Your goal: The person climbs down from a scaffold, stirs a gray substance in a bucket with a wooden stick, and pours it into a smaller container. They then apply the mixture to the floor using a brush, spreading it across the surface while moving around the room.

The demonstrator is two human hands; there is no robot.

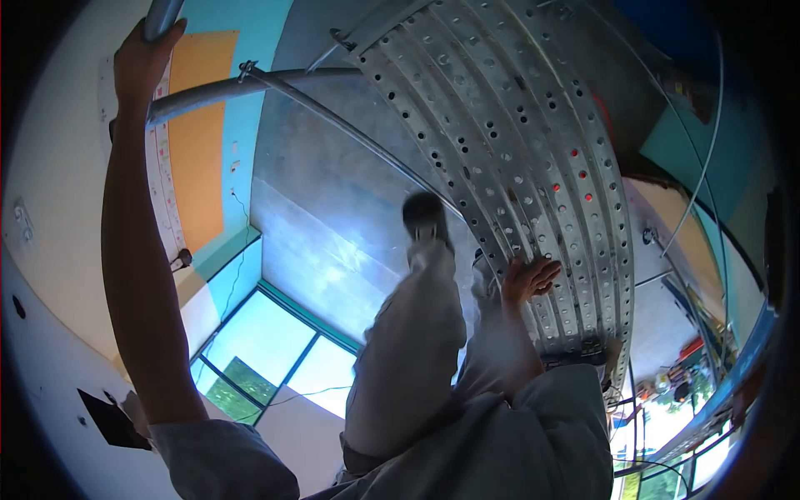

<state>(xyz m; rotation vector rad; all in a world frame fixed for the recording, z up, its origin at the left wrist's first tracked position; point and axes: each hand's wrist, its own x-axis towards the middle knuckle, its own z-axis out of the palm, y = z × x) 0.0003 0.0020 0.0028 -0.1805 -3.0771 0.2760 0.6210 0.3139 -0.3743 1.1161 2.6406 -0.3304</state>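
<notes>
At the upper left, my left hand is wrapped round an upright grey metal pole, with that arm stretched far up. My right hand lies on the perforated metal plank, near its left edge, fingers extended and holding nothing. The plank has rows of round holes and a few red spots. One leg in light trousers hangs beside the plank, its dark shoe over the grey floor far below. The other leg is partly hidden behind my right arm.
A curved horizontal tube and a thin diagonal brace run left of the plank. A window and an orange wall panel are at the left. Cables hang at the right, above cluttered items at the lower right.
</notes>
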